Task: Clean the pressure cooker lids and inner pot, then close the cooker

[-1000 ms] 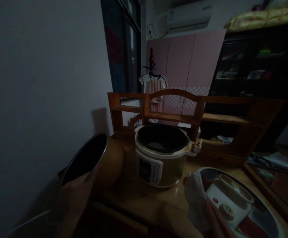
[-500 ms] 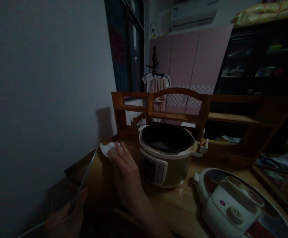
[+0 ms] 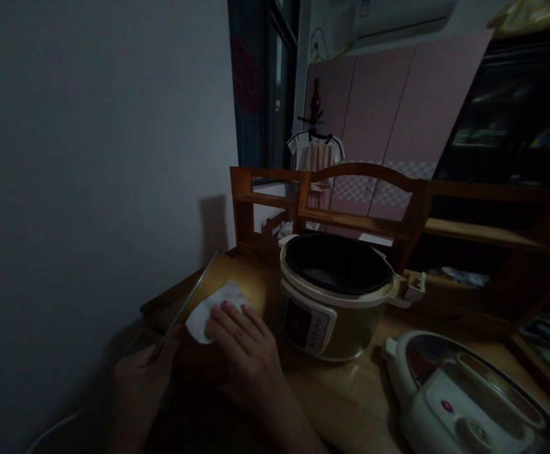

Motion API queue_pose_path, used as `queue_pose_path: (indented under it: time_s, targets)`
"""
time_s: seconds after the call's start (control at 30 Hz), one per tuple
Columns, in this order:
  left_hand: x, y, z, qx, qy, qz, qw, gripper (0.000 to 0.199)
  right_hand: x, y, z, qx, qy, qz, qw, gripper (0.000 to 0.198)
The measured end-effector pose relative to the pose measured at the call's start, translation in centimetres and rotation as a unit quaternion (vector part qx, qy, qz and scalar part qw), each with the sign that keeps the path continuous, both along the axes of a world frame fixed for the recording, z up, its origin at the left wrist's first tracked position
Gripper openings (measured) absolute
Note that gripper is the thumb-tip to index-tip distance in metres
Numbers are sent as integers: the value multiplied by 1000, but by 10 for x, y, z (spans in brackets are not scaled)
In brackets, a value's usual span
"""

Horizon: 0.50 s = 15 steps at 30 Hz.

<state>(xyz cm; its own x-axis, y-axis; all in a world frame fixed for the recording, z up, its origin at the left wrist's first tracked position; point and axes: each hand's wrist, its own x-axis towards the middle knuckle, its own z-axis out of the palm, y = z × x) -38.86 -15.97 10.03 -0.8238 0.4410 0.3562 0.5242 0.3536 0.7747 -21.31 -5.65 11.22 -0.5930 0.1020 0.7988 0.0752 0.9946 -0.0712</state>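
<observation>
- left hand (image 3: 140, 384) grips the inner pot (image 3: 213, 284) by its rim, tipped on its side
- right hand (image 3: 241, 353) lies flat, pressing a white cloth (image 3: 211, 312) onto the pot's outside
- cooker (image 3: 334, 296) sits open just right of that hand, its lid (image 3: 464, 403) further right

The cloth (image 3: 214, 308) was white. The inner pot (image 3: 230, 280) showed a golden-brown outside. The electric pressure cooker (image 3: 336, 296) had an olive-gold body, cream rim and black interior. Its lid (image 3: 464, 403) was cream with a pink dot. The counter (image 3: 351, 397) was orange-brown wood.
</observation>
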Motion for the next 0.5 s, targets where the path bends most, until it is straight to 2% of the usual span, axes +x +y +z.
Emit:
queue_pose_path:
  time_s: [0.13, 0.27, 0.37, 0.5]
  targets:
    - [-5, 1, 1, -11, -61, -10, 998, 53, -1, -4, 3, -16, -21, 1, 1000, 48]
    - [-13, 0, 1, -11, -37, -13, 999, 54, -5, -1, 4, -56, 3, 33, 998, 59]
    - [-19, -1, -2, -13, -6, -4, 1000, 58, -10, 11, 13, -133, 66, 64, 987, 61]
    - [-30, -3, -10, -17, -6, -13, 1000, 59, -18, 32, 30, -268, 138, 82, 950, 52]
